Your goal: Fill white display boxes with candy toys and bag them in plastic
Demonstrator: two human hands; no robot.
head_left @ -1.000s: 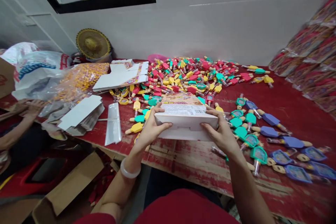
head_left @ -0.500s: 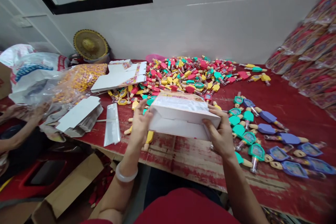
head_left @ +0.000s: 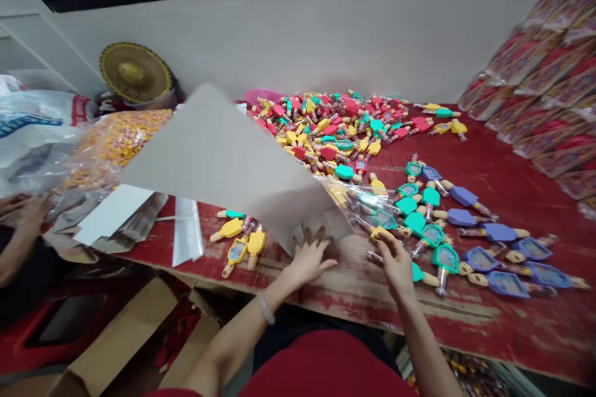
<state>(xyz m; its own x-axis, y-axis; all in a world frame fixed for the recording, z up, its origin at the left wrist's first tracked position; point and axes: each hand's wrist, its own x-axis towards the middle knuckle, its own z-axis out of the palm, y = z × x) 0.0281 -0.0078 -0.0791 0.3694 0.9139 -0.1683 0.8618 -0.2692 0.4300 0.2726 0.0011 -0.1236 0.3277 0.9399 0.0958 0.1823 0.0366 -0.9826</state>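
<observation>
A large pale grey cardboard piece (head_left: pixel 233 161), folded near its lower right end and blurred, stands tilted over the table. My left hand (head_left: pixel 313 260) has its fingers spread, with the tips against the inner face of that folded end. To the right, my right hand (head_left: pixel 398 263) is curled with its fingertips close together, at a small yellow paddle-shaped toy (head_left: pixel 380 232). Clear plastic film (head_left: pixel 356 192) stretches between the cardboard and the toys near this hand. Whether the fingers pinch the toy or the film cannot be made out.
Red, yellow and green toys (head_left: pixel 326 130) heap along the wall; purple ones (head_left: pixel 465 217) lie right. Wrapped packs (head_left: pixel 535 87) are stacked far right. Folded white cartons (head_left: pixel 116 214) and clear bags (head_left: pixel 187 232) lie left. Another person's hand (head_left: pixel 32 217) is at the left edge.
Both hands held a white box before. Now the cardboard rises to the left, my left hand has moved right and down with fingers spread, and my right hand has left the box.
</observation>
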